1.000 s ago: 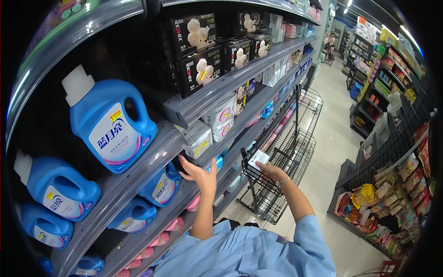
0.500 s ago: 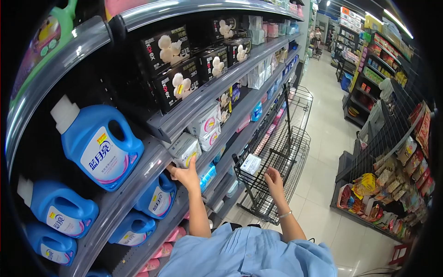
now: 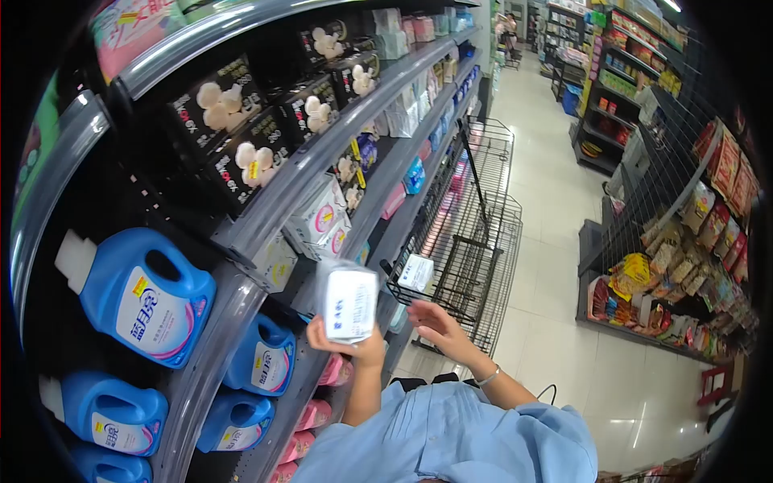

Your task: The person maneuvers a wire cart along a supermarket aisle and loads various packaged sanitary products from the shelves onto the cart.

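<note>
My left hand (image 3: pixel 354 346) grips a white plastic-wrapped pack (image 3: pixel 349 304) with dark print from below, held upright in front of the shelf. My right hand (image 3: pixel 441 328) is raised near the cart, with nothing in it and its fingers apart. Just beyond it, a similar white pack (image 3: pixel 416 272) lies in the black wire shopping cart (image 3: pixel 493 310). Silver-white packs with a pink ring (image 3: pixel 324 216) stand on the shelf behind the held pack, and another pale pack (image 3: pixel 276 264) sits to their left.
Big blue detergent bottles (image 3: pixel 145 298) fill the shelves on the left. Black boxes with a white flower picture (image 3: pixel 250 165) stand on the shelf above. A tiled aisle (image 3: pixel 547 241) runs beyond the cart, past a wire rack of snack bags (image 3: pixel 644 274).
My left hand has drawn a white pack off the shelf and brought it in front of me. My right hand has moved slightly left and down, and the whole view has shifted.
</note>
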The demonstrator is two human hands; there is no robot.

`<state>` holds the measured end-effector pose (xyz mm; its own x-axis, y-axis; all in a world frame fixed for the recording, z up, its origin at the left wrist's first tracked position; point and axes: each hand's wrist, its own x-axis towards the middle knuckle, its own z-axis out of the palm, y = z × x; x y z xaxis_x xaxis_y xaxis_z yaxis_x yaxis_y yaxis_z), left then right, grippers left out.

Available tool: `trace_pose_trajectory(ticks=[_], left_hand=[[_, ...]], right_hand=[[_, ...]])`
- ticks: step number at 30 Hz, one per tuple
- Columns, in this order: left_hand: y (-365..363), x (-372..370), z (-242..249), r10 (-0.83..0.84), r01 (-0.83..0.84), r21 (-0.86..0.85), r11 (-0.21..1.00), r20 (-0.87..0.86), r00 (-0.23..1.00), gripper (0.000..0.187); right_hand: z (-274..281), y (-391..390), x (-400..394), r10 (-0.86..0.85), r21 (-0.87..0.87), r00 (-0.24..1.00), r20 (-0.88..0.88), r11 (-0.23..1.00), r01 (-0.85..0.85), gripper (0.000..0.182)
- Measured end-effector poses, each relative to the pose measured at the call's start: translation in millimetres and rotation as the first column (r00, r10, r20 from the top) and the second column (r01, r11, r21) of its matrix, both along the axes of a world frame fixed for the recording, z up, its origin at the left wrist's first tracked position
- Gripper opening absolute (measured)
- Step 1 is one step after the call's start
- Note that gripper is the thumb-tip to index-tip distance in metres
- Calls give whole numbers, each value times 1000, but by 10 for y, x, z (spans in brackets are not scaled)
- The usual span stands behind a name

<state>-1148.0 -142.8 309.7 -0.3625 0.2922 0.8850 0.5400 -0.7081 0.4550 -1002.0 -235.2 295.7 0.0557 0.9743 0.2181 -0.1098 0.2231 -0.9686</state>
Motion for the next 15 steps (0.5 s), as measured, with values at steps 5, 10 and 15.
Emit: trace_pose_trajectory(ticks=[5,10,15], left_hand=[[-449,529,-317,-504,479,-289,829,-14,864,79],[-607,724,-531,-750,613,-482,626,-154,644,92],[-629,561,-469,-594,504,-439,744,-87,800,85]], right_hand=[[-210,17,152,-84,-31,931,-355,996,78,77],[-251,-127,446,-335,-243,835,-435,937,250,62],[-329,182,875,-605,-389,791,-94,753,530,93]])
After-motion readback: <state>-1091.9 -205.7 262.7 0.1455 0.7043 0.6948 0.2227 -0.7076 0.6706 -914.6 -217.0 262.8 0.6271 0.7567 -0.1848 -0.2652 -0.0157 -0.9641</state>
